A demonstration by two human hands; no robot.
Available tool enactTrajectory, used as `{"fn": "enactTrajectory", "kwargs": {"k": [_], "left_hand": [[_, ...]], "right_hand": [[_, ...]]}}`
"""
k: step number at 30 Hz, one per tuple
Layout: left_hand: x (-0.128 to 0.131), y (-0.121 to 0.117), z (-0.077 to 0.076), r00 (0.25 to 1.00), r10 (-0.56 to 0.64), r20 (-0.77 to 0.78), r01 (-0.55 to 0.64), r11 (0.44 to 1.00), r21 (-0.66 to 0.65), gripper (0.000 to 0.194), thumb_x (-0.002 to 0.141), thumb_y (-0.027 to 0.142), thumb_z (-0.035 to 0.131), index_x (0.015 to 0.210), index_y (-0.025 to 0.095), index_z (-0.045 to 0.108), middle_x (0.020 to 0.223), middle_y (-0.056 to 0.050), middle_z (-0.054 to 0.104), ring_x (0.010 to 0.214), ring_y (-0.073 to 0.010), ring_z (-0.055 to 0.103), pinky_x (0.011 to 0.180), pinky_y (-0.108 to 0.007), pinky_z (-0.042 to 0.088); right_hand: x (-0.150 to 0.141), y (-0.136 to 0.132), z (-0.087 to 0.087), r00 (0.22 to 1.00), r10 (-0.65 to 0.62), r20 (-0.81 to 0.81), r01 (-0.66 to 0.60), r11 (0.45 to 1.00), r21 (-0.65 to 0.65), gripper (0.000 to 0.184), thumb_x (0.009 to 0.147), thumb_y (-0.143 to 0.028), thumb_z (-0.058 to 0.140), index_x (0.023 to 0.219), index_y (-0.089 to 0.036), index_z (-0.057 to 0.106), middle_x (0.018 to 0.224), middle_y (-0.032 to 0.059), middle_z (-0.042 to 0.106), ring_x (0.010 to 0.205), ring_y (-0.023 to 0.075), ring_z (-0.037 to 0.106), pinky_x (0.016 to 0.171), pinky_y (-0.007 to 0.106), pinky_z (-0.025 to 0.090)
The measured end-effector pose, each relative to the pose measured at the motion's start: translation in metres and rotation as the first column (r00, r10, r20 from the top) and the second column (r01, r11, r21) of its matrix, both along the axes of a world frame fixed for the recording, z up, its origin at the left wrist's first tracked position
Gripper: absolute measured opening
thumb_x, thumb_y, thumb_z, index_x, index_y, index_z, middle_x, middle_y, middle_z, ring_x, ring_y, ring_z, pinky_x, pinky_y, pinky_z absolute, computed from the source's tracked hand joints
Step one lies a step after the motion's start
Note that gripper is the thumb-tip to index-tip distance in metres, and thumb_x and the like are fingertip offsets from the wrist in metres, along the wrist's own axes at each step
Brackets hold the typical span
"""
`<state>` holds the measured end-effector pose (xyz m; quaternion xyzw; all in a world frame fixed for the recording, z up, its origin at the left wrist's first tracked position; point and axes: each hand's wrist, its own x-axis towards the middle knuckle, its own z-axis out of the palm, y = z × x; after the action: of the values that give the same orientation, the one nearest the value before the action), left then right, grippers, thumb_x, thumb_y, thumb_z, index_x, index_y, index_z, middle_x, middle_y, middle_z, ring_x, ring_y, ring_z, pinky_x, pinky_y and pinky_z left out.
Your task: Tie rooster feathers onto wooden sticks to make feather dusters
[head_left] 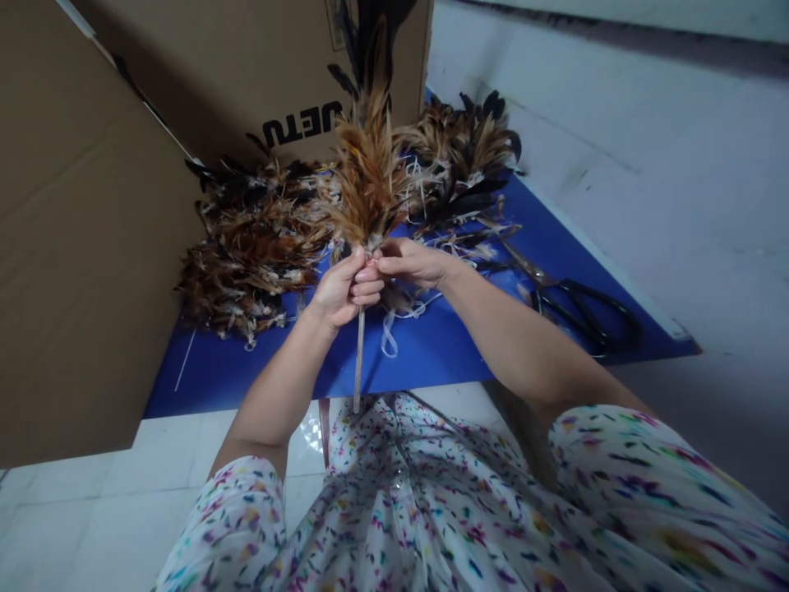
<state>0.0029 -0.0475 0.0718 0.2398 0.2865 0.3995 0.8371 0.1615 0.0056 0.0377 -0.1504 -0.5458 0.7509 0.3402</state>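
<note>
A feather duster (370,177) with brown and black feathers stands upright over the front of the blue table. My left hand (351,288) is wrapped round its thin wooden stick (358,362), just below the lowest feathers. My right hand (412,263) pinches at the base of the feathers, its thumb against the left fingertips. A bit of pinkish material shows between the two hands; what the right fingertips hold is too small to make out. Below the right hand, a loop of white string (389,335) lies on the table.
Brown feather bundles (252,247) are heaped at the left, with another pile (468,140) at the back right. Large black-handled scissors (579,308) lie at the right of the blue tabletop (444,349). Cardboard (203,74) stands behind and left; a pale wall (678,164) is right.
</note>
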Motion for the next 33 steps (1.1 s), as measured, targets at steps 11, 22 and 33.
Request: {"fn": "enactTrajectory", "kwargs": {"k": [11, 22, 33], "left_hand": [[-0.007, 0.004, 0.004, 0.997, 0.057, 0.044, -0.055, 0.998, -0.038, 0.032, 0.100, 0.035, 0.036, 0.083, 0.014, 0.054, 0.055, 0.007, 0.028, 0.035, -0.0010, 0.021, 0.033, -0.010, 0.017], [-0.004, -0.002, 0.002, 0.999, -0.043, 0.030, 0.042, 0.998, 0.036, 0.037, 0.100, 0.037, 0.031, 0.082, 0.014, 0.054, 0.056, 0.007, 0.027, 0.035, -0.0019, 0.023, 0.033, -0.011, 0.019], [-0.013, 0.007, 0.000, 0.995, 0.005, 0.096, -0.016, 0.994, 0.108, 0.041, 0.101, 0.037, 0.026, 0.084, 0.013, 0.054, 0.056, 0.007, 0.030, 0.036, -0.0019, 0.028, 0.034, -0.012, 0.021]], "right_hand": [[0.003, 0.009, -0.005, 0.994, -0.035, 0.103, 0.032, 0.999, 0.034, 0.039, 0.060, -0.026, 0.086, 0.090, -0.012, 0.066, 0.079, 0.0006, 0.069, 0.059, 0.0090, 0.061, 0.055, 0.022, 0.050], [0.002, 0.018, -0.001, 0.826, -0.527, 0.200, 0.432, 0.820, 0.376, 0.010, 0.070, -0.020, 0.072, 0.074, -0.013, 0.066, 0.055, -0.0019, 0.057, 0.046, 0.0071, 0.046, 0.046, 0.022, 0.037], [0.016, 0.043, -0.010, 0.553, -0.779, 0.295, 0.736, 0.623, 0.266, 0.009, 0.076, -0.007, 0.059, 0.076, -0.015, 0.062, 0.060, 0.0001, 0.061, 0.050, 0.0120, 0.055, 0.052, 0.026, 0.045]]}}
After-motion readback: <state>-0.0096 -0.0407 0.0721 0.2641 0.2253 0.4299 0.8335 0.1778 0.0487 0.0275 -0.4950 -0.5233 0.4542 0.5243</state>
